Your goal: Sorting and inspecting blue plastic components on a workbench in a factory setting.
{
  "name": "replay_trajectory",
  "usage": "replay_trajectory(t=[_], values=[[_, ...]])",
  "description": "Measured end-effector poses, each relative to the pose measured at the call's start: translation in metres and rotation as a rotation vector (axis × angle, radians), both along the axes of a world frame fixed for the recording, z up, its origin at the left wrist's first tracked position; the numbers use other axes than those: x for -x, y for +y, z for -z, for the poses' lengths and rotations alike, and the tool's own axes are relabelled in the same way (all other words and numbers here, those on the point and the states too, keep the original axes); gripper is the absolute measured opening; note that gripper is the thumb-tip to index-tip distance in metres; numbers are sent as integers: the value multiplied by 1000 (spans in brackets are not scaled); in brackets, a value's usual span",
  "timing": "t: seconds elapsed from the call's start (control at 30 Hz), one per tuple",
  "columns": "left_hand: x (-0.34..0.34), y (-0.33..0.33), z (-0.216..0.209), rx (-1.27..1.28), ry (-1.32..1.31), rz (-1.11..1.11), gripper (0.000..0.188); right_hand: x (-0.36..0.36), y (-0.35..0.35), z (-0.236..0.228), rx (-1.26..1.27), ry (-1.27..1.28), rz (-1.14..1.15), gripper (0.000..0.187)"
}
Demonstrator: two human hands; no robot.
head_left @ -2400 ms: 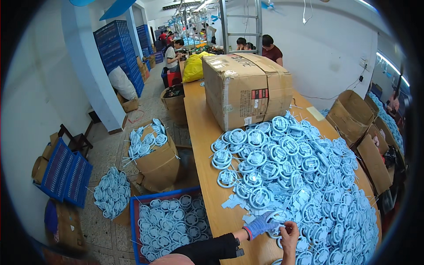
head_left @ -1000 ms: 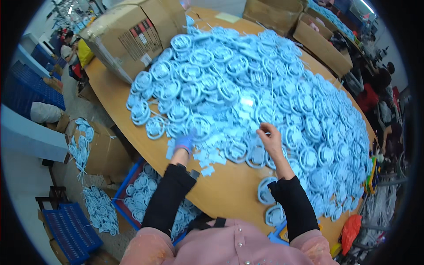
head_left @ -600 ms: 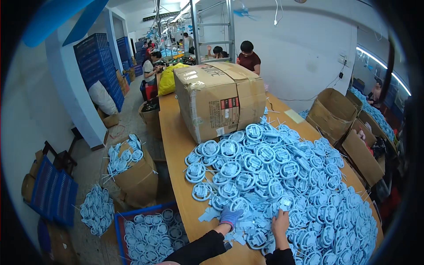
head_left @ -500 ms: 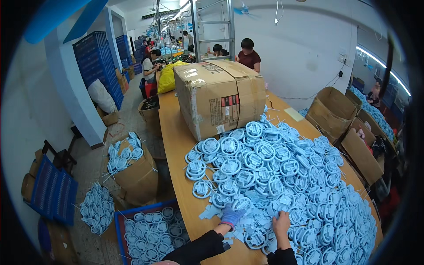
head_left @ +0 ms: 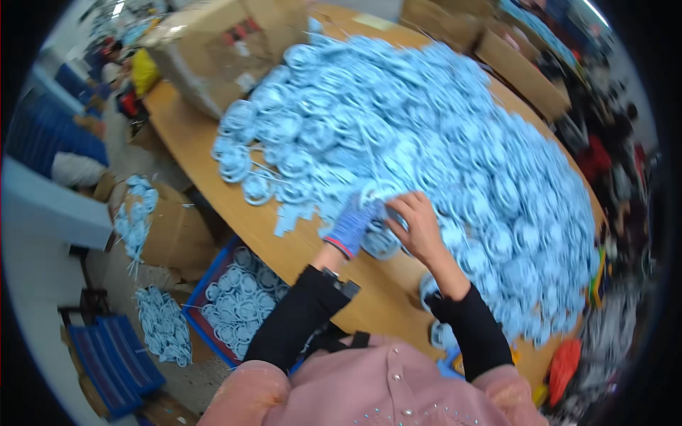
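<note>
To your left: pale wall [head_left: 35, 273], light-blue pillar [head_left: 57, 213], grey floor [head_left: 135, 160], stacked blue crates [head_left: 42, 135] farther off. Before you, a wooden table [head_left: 387, 302]. Far upper right of you, a white tube light [head_left: 595, 12], lit.

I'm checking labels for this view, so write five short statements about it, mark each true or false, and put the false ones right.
1. The left hand wears a glove. True.
2. The right hand wears one too. False: it is bare.
3. Blue parts lie heaped on the table. True.
4. The big carton stands at the heap's near right. False: it stands at the far left.
5. The crate beside the table holds parts. True.
</note>
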State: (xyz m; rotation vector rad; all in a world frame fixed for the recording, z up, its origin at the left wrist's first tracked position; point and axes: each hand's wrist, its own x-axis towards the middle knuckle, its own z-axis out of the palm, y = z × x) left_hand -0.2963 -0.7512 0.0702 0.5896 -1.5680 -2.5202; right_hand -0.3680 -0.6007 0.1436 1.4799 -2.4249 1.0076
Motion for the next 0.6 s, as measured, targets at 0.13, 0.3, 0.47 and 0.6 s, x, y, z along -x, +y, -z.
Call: replay_trajectory(t=[0.13,0.3,0.47,0.6], values=[[6,26,-10,-185,84,105,47,-2,31,8,94,-40,-12,35],[-4,50,-11,-202,80,30,54,-13,61,36,395,-146,237,37],[-6,51,-7,189,15,169,68,-24,67,45,618,-1355,277,42],[4,70,-18,288,-50,136,72,-18,74,61,609,-1343,378,40]])
